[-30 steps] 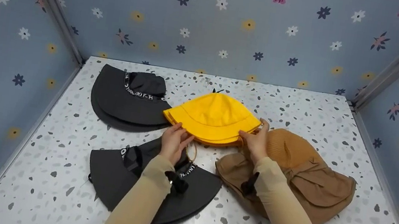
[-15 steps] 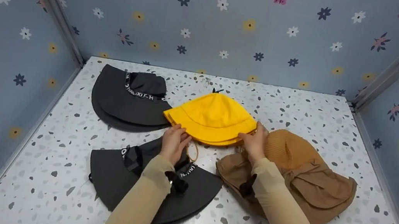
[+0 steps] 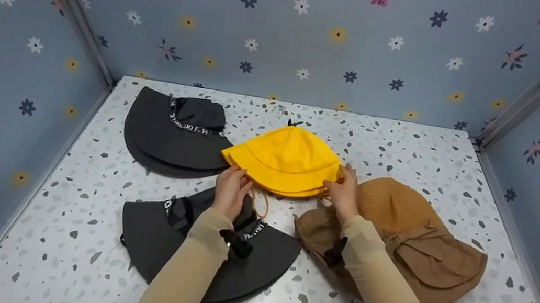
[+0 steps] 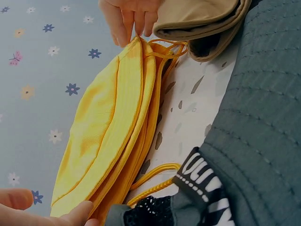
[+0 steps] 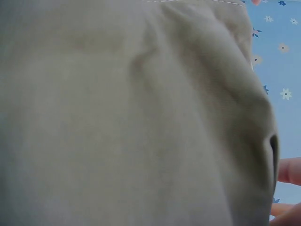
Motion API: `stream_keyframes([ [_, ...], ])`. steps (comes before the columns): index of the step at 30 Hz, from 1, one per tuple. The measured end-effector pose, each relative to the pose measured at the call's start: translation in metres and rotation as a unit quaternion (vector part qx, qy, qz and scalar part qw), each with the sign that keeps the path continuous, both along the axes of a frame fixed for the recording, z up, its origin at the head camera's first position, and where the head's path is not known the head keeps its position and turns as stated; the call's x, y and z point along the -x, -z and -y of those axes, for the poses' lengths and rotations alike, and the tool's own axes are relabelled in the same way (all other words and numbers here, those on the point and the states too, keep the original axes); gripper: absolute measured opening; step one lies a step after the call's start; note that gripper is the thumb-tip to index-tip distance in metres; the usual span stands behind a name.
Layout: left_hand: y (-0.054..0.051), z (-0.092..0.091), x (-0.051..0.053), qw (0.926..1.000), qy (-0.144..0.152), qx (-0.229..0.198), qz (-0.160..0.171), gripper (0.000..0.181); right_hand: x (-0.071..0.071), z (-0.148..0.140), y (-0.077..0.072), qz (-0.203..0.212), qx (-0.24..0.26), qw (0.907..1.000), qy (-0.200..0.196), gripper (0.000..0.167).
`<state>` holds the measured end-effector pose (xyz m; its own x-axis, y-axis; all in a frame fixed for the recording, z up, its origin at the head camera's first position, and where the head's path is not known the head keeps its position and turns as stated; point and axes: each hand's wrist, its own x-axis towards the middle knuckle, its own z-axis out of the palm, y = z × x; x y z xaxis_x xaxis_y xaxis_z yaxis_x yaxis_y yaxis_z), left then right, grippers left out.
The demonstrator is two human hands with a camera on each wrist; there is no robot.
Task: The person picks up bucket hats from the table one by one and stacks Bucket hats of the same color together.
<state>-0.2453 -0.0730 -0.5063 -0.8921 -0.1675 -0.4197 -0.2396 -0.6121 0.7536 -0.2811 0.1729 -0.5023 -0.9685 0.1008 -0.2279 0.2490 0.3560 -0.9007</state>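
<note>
On the table's middle lies a yellow bucket hat (image 3: pixel 291 152), folded flat with its brim towards me and a dark sprig on its crown. My left hand (image 3: pixel 231 191) holds the left end of its brim; in the left wrist view a finger (image 4: pixel 16 198) and another digit stand either side of that end. At the brim's right end, my right hand (image 3: pixel 344 192) pinches the cloth, thumb in front and fingers behind. A yellow cord (image 4: pixel 157 181) hangs from the hat. Brown cloth (image 5: pixel 117 117) fills most of the right wrist view, with fingertips at its right edge.
A folded black hat (image 3: pixel 171 140) with a lettered band lies at the back left. Another black hat (image 3: pixel 265 262) lies under my left forearm. A brown hat (image 3: pixel 440 255) with a tied bow lies under my right forearm. Flower-patterned walls (image 3: pixel 287 27) enclose three sides.
My right hand has shifted slightly left, and the yellow hat's right end has drawn in with it. The left hand has slid a little left. The brown hat has moved slightly right.
</note>
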Motion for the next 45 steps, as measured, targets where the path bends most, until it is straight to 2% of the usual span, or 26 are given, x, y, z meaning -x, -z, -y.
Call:
stream_keyframes([
  [5, -0.002, 0.006, -0.002, 0.9999, -0.013, 0.002, 0.002, 0.061, -0.001, 0.001, 0.001, -0.009, -0.025, 0.9996, -0.014, 0.058],
  [13, -0.004, 0.024, -0.008, 0.9982, -0.058, -0.013, -0.010, 0.065, -0.001, 0.001, 0.003, -0.008, -0.014, 0.9998, -0.014, 0.058],
  [19, -0.008, 0.041, -0.007, 0.9932, -0.107, -0.043, 0.019, 0.068, -0.001, 0.000, 0.003, 0.005, 0.011, 0.9999, -0.007, 0.060],
  [26, -0.002, 0.063, -0.004, 0.9864, -0.151, -0.031, 0.057, 0.071, 0.001, -0.001, 0.005, 0.000, 0.026, 0.9997, -0.002, 0.060],
  [31, 0.002, 0.077, -0.003, 0.9803, -0.181, -0.061, 0.052, 0.071, 0.001, -0.001, 0.006, 0.014, 0.035, 0.9993, 0.001, 0.060],
  [34, 0.002, 0.083, -0.003, 0.9771, -0.190, -0.078, 0.054, 0.073, 0.000, -0.002, 0.007, 0.020, 0.042, 0.9989, 0.001, 0.060],
  [38, 0.001, 0.087, -0.002, 0.9747, -0.195, -0.078, 0.076, 0.077, -0.001, -0.001, 0.007, 0.003, 0.060, 0.9982, 0.002, 0.060],
  [41, 0.003, 0.090, -0.003, 0.9731, -0.197, -0.090, 0.079, 0.080, -0.001, -0.001, 0.008, -0.012, 0.070, 0.9975, 0.004, 0.059],
  [45, 0.004, 0.094, -0.003, 0.9714, -0.190, -0.123, 0.072, 0.081, 0.000, -0.001, 0.008, -0.011, 0.064, 0.9978, 0.007, 0.059],
])
